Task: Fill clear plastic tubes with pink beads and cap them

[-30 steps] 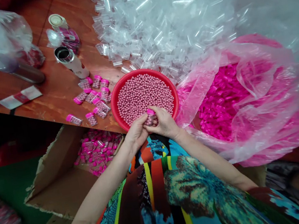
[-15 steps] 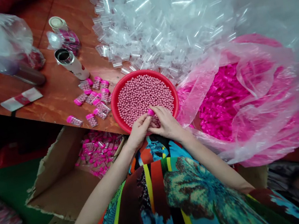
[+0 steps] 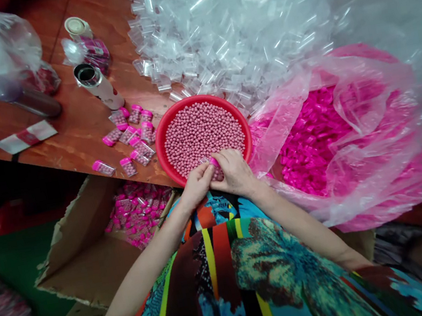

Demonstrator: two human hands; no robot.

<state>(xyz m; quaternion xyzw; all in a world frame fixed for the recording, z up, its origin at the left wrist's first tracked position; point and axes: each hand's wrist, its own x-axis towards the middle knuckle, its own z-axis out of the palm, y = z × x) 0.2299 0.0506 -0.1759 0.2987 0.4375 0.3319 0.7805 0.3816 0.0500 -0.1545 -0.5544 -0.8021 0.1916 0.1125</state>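
Over the near rim of a red bowl [image 3: 248,143] my two hands meet. My left hand [image 3: 198,183] pinches a small clear container [image 3: 204,160]. The fingers of my right hand [image 3: 235,172] are closed on its bright pink cap [image 3: 214,163]; whether the cap sits fully on is hidden by fingertips. Pink beads [image 3: 204,132] fill the bowl. Left of it lie several capped containers of beads [image 3: 131,136] on the brown table [image 3: 67,156].
Clear empty containers [image 3: 229,29] are heaped behind the bowl. At right a pink plastic bag [image 3: 389,148] holds loose pink caps [image 3: 310,146]. A cardboard box [image 3: 86,261] below left contains filled containers [image 3: 136,212]. An open flask [image 3: 99,86] and a purple-lidded bottle [image 3: 16,97] stand at left.
My hands stay together over the bowl's near edge. The right hand has turned slightly, and the clear container now shows above the left fingertips. The camera view has shifted a little.
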